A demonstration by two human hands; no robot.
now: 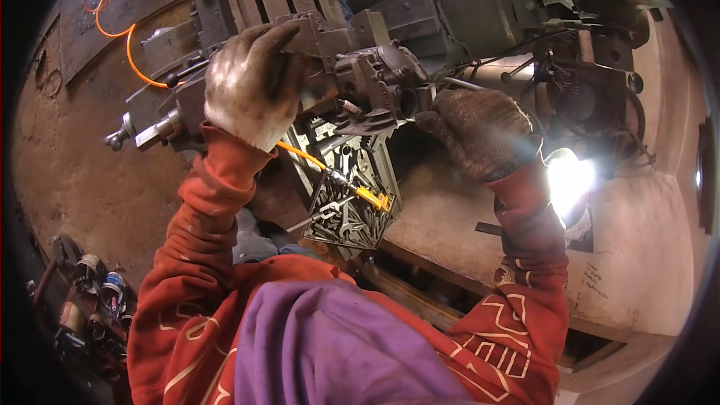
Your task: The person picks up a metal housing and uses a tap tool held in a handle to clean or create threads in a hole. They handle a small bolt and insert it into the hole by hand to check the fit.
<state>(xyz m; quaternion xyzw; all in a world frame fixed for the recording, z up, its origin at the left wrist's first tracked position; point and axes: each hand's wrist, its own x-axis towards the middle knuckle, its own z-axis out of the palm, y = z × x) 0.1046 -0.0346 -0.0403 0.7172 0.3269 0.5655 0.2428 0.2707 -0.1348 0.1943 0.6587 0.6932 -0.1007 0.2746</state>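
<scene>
My left hand (251,90), in a soiled whitish work glove, is closed at the dark metal machine slide, its fingers curled down; what they grip, if anything, is hidden. Between my hands sits a finned grey metal casting (375,86) with a small coil spring (350,106) at its front. To the casting's right is my right hand (480,131) in a darker, greasy glove. Its fingers are curled together beside the casting's edge, and their contents cannot be made out. A thin metal rod (459,83) runs just above that glove.
Below the casting, a tray (396,180) holds several wrenches and loose metal tools. Across it lies a yellow air blow gun (371,197) on an orange hose (129,52). A metal crank handle (120,135) sticks out at left. A bright lamp (570,180) shines beside my right forearm.
</scene>
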